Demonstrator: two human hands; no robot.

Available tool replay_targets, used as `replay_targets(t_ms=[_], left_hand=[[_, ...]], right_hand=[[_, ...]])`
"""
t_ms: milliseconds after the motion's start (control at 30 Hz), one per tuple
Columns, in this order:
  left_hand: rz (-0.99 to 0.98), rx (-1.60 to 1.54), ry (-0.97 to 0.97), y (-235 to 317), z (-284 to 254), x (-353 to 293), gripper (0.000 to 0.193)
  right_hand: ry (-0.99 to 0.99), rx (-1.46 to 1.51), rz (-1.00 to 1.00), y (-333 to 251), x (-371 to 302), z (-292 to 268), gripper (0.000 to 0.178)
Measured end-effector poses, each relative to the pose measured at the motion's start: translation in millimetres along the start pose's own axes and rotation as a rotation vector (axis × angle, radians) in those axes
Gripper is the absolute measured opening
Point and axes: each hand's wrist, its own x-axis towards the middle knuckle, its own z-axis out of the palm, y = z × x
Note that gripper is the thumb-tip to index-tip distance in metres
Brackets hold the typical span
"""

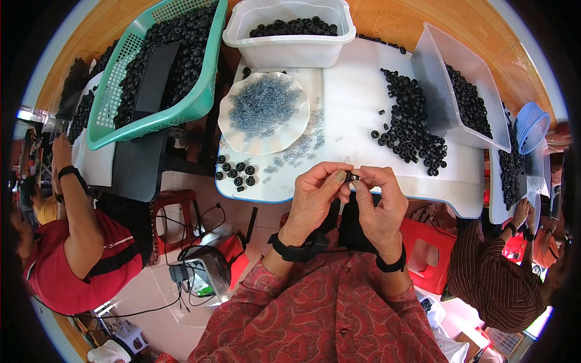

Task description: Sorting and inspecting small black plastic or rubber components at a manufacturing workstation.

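Note:
Over the front edge of the white table (348, 130), my left hand (318, 196) pinches a small black part (351, 176) between thumb and fingers. The fingertips of my right hand (382, 206) close on the same part from the other side. A tiny pale spot shows on it; whether that is a separate piece I cannot tell. Beyond my left hand, a white scalloped plate (229, 124) carries a heap of small translucent blue-grey pieces (264, 104), some spilled beside it. Several round black parts (236, 172) stand near the table's left front corner.
Loose black parts (405, 115) spread across the table's right side, beside a clear bin (433, 78). At the back stands a white tub (290, 51); to its left, a green basket (97, 115). People sit at both sides. Cables (187, 269) and a red stool (426, 251) are below.

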Motion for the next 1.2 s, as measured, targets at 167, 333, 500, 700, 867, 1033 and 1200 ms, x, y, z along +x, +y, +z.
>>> replay_targets(t_ms=[167,333,500,700,867,1033,1200], left_hand=[[0.02,0.064,0.022,2.8,3.0,-0.6,0.019],[0.017,0.088,0.002,2.8,-3.8,-1.1,0.02],[0.032,0.129,-0.02,3.0,-9.8,-0.9,0.02],[0.057,0.318,0.036,5.8,-6.3,-2.6,0.017],[0.067,0.293,0.076,3.9,-4.9,-5.0,0.016],[0.136,0.452,0.063,8.7,1.2,-6.7,0.013],[0.144,0.459,0.039,10.4,-1.1,-6.4,0.011]], right_hand=[[0.004,-0.039,-0.029,-2.9,1.0,-2.1,0.027],[0.002,-0.053,-0.027,-4.1,1.1,-2.6,0.024],[-0.007,-0.064,-0.028,-4.2,1.9,-1.0,0.021],[-0.051,-0.06,-0.005,-1.6,1.5,-2.3,0.027],[-0.077,-0.075,0.013,1.4,-0.2,-4.5,0.04],[-0.089,-0.093,-0.041,1.0,-1.1,-5.2,0.044],[-0.103,-0.058,0.0,-0.9,-0.4,-7.6,0.046]])
